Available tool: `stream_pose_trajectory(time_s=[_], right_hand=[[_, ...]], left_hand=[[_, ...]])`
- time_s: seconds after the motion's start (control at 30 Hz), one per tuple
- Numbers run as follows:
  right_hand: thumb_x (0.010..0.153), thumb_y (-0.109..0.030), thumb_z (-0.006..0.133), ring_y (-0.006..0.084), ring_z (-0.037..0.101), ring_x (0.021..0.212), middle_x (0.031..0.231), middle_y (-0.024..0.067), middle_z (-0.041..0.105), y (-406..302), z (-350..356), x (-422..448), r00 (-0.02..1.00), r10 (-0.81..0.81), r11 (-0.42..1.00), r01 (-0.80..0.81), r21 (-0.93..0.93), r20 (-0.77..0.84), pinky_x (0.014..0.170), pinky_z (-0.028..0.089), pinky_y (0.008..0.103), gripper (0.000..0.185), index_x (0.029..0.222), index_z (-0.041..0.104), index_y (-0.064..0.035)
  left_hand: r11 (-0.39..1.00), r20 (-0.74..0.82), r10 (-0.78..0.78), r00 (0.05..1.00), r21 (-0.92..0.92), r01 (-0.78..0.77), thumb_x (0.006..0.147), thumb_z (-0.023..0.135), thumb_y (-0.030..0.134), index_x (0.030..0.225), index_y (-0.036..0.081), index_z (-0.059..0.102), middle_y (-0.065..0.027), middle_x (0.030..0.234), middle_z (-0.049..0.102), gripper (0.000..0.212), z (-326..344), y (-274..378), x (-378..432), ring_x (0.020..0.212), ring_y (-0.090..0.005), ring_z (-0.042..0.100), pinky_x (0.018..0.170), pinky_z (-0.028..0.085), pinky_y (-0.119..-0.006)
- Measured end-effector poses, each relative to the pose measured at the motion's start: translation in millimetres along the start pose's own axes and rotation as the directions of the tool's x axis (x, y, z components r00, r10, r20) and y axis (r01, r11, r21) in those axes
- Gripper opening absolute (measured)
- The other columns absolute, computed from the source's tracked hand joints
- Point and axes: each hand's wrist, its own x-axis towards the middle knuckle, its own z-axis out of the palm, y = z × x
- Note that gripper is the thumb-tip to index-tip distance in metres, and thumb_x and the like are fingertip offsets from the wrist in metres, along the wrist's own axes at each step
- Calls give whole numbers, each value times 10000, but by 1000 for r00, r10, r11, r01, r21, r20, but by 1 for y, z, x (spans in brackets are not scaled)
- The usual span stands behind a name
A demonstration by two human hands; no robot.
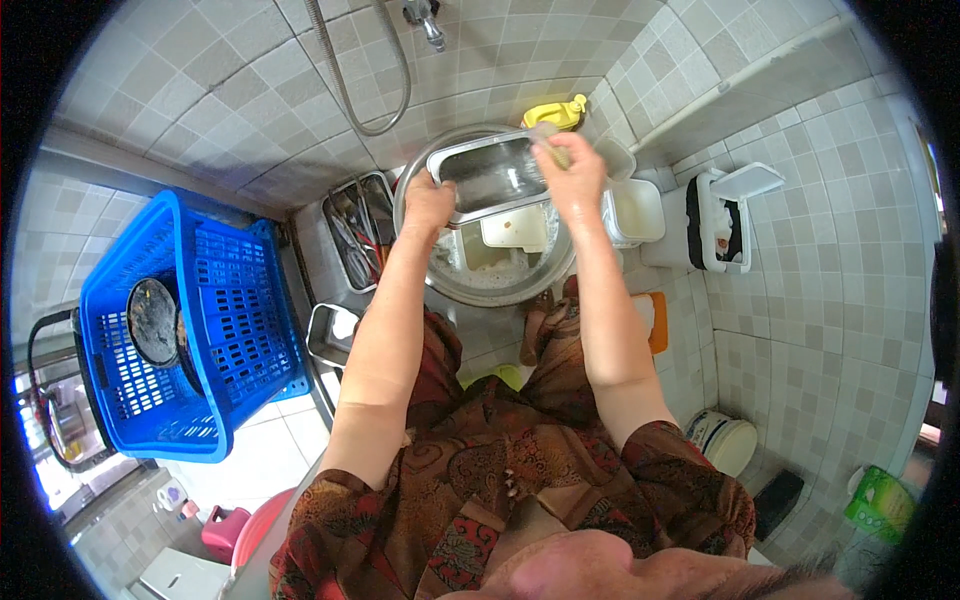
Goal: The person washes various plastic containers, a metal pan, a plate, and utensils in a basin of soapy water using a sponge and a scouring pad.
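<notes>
My left hand [431, 201] grips the near left rim of a rectangular stainless steel pan [487, 180]. The pan is held tilted above a large round metal basin [495, 298]. At the pan's right end my right hand [574, 169] holds a small scrubber [556, 152], blurred and partly hidden by the fingers. Inside the basin, a white plastic container [514, 231] sits in cloudy, sudsy water [491, 276]. Some of the basin lies hidden beneath the pan and my hands.
A metal tray of utensils [361, 225] and a smaller metal pan [324, 337] lie left of the basin. Further left stands a blue plastic basket [240, 300]. White tubs [636, 210], a yellow bottle [553, 115] and a lidded bin [675, 225] stand right and behind. A tap [429, 30] juts from the tiled wall.
</notes>
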Motion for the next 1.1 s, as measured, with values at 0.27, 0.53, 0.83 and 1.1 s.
stream_pose_trajectory(time_s=[0.27,0.53,0.83,1.1], right_hand=[[839,-83,588,195,603,831,897,92,615,20,40,-10,848,453,657,-527,540,276,741,480,327,128,909,604,23],[834,-82,519,243,590,938,994,130,625,36,51,-19,711,232,879,-445,169,664,843,459,321,239,1034,577,34],[853,-342,466,322,375,1261,1382,186,367,95,54,-13,779,352,700,148,-699,519,1046,304,396,533,1293,414,-45],[850,-154,449,306,427,1229,1325,197,440,116,58,-17,650,365,707,271,-653,666,1028,339,385,436,1263,478,-16]], left_hand=[[967,-140,89,986,250,-52,741,587,122,893,-35,572,-271,849,613,219,32,28,-26,860,-424,591,785,466,-456],[955,-5,171,985,248,-165,739,559,98,891,-37,576,-248,847,623,204,26,54,-31,845,-412,597,759,479,-444],[844,63,372,926,391,-366,732,507,12,1198,113,554,-293,1154,527,479,39,68,-57,1036,-420,533,880,447,-432],[821,109,334,936,454,-345,746,507,15,1184,137,569,-244,1223,507,459,31,59,-51,1038,-373,552,865,469,-411]])
